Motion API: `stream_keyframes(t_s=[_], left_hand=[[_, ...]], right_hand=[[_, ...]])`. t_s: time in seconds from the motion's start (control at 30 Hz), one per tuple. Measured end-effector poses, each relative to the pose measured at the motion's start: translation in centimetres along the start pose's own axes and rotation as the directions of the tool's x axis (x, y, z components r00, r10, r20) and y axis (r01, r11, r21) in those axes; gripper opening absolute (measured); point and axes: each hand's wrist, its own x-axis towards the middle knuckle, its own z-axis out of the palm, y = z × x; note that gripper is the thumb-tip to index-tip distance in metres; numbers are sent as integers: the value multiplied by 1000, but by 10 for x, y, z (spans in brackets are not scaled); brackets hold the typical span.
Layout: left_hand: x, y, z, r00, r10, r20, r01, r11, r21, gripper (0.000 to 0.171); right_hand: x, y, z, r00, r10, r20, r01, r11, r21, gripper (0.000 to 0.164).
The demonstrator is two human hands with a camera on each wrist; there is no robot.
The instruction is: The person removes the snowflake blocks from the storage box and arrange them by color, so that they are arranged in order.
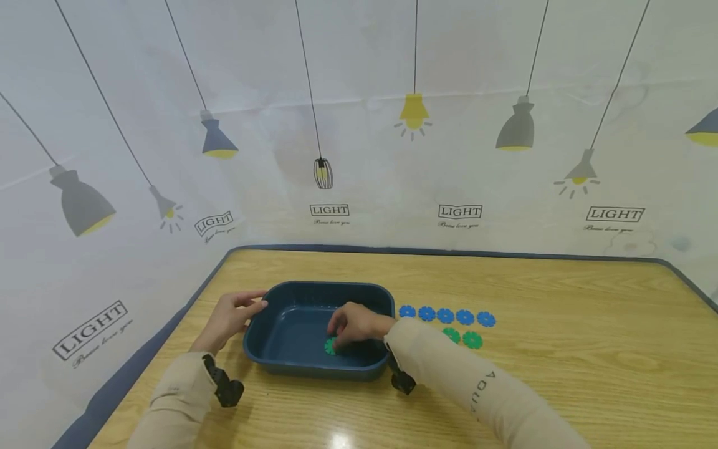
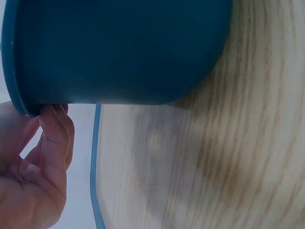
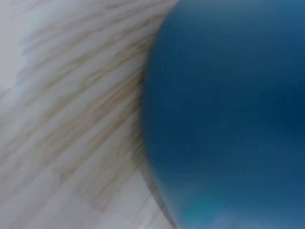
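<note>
A dark blue plastic basin point(image 1: 320, 373) stands on the wooden table. My left hand point(image 1: 229, 318) grips its left rim; in the left wrist view that hand's fingers point(image 2: 55, 138) lie under the rim's lip. Down inside the basin, my right hand point(image 1: 356, 324) has its fingers curled and pinches a green notched plastic disc point(image 1: 330, 347) near the bottom. The fingertips are partly hidden behind the hand. Only the blurred basin wall point(image 3: 214, 105) and a faint green patch show in the right wrist view.
Right of the basin lies a row of several blue notched discs point(image 1: 445, 315). Nearer me are two green notched discs point(image 1: 472, 340), one partly covered by my right sleeve point(image 1: 449, 362). A printed curtain point(image 1: 370, 231) hangs beyond the table's dark edge.
</note>
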Motion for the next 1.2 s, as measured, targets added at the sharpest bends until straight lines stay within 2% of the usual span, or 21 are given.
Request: stream_keyframes(t_s=[0.2, 0.53, 0.83, 1.03, 1.2], left_hand=[[-2, 2, -1, 1000, 1, 8, -1, 1000, -2, 42], [-1, 3, -1, 1000, -18, 1, 18, 1000, 5, 43], [-1, 2, -2, 1000, -4, 6, 4, 1000, 0, 43], [0, 1, -1, 1000, 1, 0, -1, 1000, 1, 42], [0, 1, 0, 1000, 6, -1, -6, 1000, 2, 41]], right_hand=[[2, -1, 1, 999, 39, 22, -39, 999, 18, 28], [3, -1, 1, 998, 0, 65, 4, 998, -66, 29], [6, 1, 1, 998, -33, 58, 38, 996, -85, 24], [6, 1, 0, 1000, -21, 19, 22, 998, -56, 22], [4, 0, 0, 999, -32, 6, 32, 999, -23, 12]])
